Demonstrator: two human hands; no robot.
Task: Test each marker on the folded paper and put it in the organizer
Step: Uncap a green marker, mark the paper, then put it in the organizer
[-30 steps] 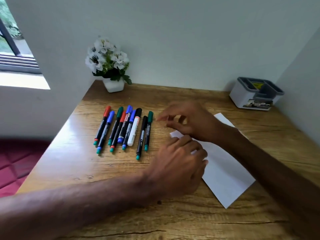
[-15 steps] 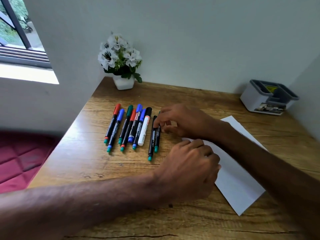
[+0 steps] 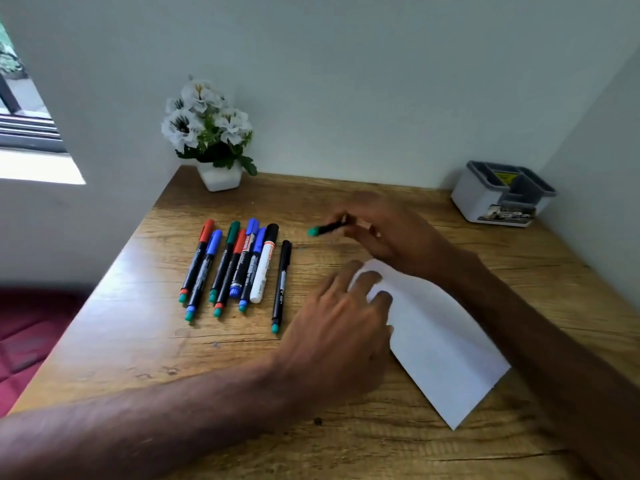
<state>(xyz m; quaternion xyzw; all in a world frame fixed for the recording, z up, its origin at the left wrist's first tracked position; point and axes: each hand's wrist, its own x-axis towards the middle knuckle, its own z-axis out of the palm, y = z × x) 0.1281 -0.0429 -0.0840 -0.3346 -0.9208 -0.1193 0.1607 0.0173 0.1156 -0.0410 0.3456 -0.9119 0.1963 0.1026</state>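
Observation:
My right hand (image 3: 384,230) holds a green-capped black marker (image 3: 323,230) just above the desk, its green end pointing left. A white folded paper (image 3: 440,341) lies slanted on the wooden desk (image 3: 145,341), and my left hand (image 3: 343,327) rests flat on its near-left corner, fingers spread. To the left, several markers (image 3: 239,265) with red, blue, green and black caps lie in a row; a thin black one (image 3: 281,285) sits slightly apart on the right. The grey and white organizer (image 3: 498,195) stands at the far right corner.
A white pot of white flowers (image 3: 211,133) stands at the far left of the desk against the wall. Walls close in behind and on the right. A window is at the upper left, with a red cushion (image 3: 31,337) below the desk's left edge.
My right hand reached to the right end of the marker row, took the green-capped marker and lifted it away to the right. My left hand stayed on the paper.

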